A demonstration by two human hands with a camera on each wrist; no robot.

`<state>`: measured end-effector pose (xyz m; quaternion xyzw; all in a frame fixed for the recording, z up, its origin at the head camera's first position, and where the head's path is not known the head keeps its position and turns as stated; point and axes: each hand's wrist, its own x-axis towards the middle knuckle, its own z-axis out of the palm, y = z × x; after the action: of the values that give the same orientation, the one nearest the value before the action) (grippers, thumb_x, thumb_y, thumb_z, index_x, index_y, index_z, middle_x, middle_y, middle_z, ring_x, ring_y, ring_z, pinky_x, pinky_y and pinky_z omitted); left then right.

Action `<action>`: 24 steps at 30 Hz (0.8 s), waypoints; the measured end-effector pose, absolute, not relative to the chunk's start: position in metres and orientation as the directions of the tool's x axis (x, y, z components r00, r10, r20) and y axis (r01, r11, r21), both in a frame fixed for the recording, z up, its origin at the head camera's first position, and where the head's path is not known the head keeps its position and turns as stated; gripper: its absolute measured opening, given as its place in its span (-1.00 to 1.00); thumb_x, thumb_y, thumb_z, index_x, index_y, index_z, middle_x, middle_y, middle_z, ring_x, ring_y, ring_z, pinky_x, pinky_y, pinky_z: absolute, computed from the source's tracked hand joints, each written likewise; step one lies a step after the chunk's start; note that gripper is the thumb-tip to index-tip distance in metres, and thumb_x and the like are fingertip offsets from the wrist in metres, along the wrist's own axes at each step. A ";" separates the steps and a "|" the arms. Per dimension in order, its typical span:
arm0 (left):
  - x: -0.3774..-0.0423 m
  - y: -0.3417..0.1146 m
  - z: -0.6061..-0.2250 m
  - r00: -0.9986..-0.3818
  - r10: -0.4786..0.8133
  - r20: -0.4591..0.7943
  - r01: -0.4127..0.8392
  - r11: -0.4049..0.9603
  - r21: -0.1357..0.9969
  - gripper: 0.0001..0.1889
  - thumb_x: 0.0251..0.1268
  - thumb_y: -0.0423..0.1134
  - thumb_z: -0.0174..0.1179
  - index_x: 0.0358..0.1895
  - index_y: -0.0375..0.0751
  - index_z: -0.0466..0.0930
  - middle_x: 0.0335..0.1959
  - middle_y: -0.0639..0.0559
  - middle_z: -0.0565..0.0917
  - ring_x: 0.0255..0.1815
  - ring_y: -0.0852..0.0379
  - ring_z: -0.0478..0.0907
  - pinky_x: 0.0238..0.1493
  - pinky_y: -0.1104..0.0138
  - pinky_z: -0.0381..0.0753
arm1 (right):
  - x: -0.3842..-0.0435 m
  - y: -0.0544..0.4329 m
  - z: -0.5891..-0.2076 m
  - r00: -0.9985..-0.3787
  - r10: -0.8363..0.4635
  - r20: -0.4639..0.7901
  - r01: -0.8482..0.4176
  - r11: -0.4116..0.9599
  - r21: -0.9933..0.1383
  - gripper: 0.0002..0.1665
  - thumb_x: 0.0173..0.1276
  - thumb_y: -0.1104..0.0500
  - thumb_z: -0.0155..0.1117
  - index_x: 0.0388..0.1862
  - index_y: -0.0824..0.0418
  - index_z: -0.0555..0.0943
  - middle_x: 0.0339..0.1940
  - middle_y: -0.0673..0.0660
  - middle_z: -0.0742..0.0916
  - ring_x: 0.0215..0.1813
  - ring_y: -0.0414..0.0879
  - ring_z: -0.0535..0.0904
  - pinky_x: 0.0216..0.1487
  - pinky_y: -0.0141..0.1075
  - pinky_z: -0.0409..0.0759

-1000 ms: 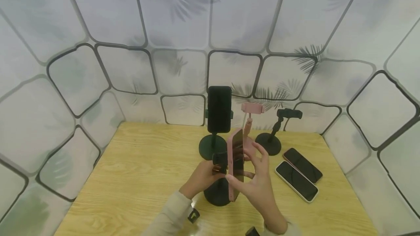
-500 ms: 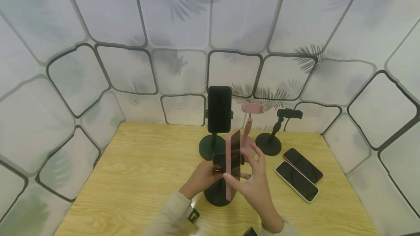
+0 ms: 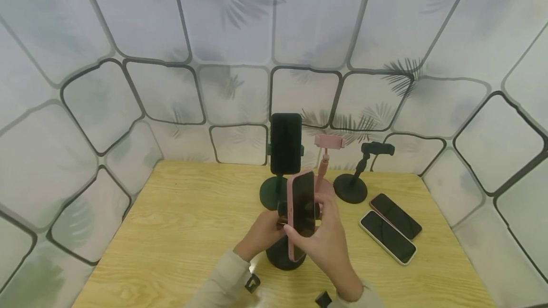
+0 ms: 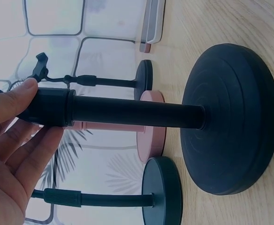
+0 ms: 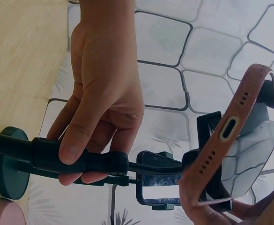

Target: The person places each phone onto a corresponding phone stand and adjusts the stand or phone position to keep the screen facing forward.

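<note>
A black phone stand (image 3: 280,256) with a round base (image 4: 230,122) stands upright near the table's front middle. My left hand (image 3: 261,234) grips the collar (image 5: 73,157) at the top of its post, thumb on one side and fingers on the other. A phone in a pink case (image 3: 303,203) is in my right hand (image 3: 329,239), held by its edges between thumb and fingers. It is upright at the stand's black clamp (image 5: 209,136), screen turned partly toward the head view. The phone hides much of the clamp, so I cannot tell whether it is seated there.
Behind are a green stand (image 3: 274,194) bearing a phone (image 3: 286,144), a pink stand (image 3: 329,141) and another black stand (image 3: 351,188). Two phones, one white-edged (image 3: 387,236) and one dark-screened (image 3: 396,215), lie at right. Small black pieces (image 3: 252,283) are near the front edge.
The pink-cased phone has shifted left toward the clamp and turned, so more of its screen faces the head view. My right hand moved with it; the left keeps its grip on the stand.
</note>
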<state>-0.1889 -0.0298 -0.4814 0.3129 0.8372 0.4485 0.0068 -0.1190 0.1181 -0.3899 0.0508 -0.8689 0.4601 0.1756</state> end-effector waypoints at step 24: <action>-0.188 -0.030 -0.483 -0.777 0.527 0.345 0.591 0.421 0.688 -0.80 0.25 -0.25 0.17 -0.08 -0.14 0.64 -0.24 0.04 0.75 -0.22 0.18 0.67 -0.17 0.38 0.63 | -0.128 0.099 -0.396 -0.925 0.171 0.339 -0.106 0.741 -0.663 0.26 -0.17 -0.15 0.54 0.42 0.17 0.06 0.03 0.28 0.63 -0.32 0.09 0.63 -0.43 -0.17 0.58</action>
<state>-0.1879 -0.0304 -0.4832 0.3319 0.8421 0.4235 -0.0380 -0.1279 0.0994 -0.3961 -0.0178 -0.9129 0.3595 0.1928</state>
